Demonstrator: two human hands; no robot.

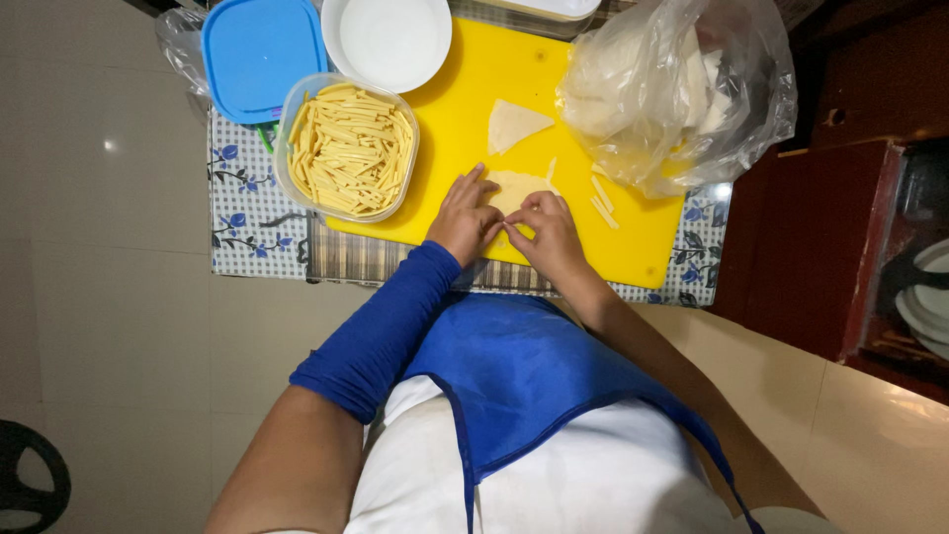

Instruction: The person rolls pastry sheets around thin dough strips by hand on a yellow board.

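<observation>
Head view looks straight down at a yellow cutting board [474, 109] lying on a patterned cloth [247, 208] that covers the bench. Both hands meet near the board's six o'clock edge: the left hand [461, 216] and the right hand [546, 229] press their fingertips onto a pale flat piece of dough [516, 188], fingers curled down on it, neither grip closed around anything. At twelve o'clock from the hands lies a second triangular piece of dough [514, 125], apart from the first. A few cut strips [601, 203] lie loose at three o'clock, just beside the right hand. At ten o'clock stands a clear tub [348, 146] full of yellowish strips, its edge overlapping the board. Beyond it sit a blue lid [259, 54] and a white bowl [388, 40]. A crumpled clear plastic bag [682, 89] rests at two o'clock.
</observation>
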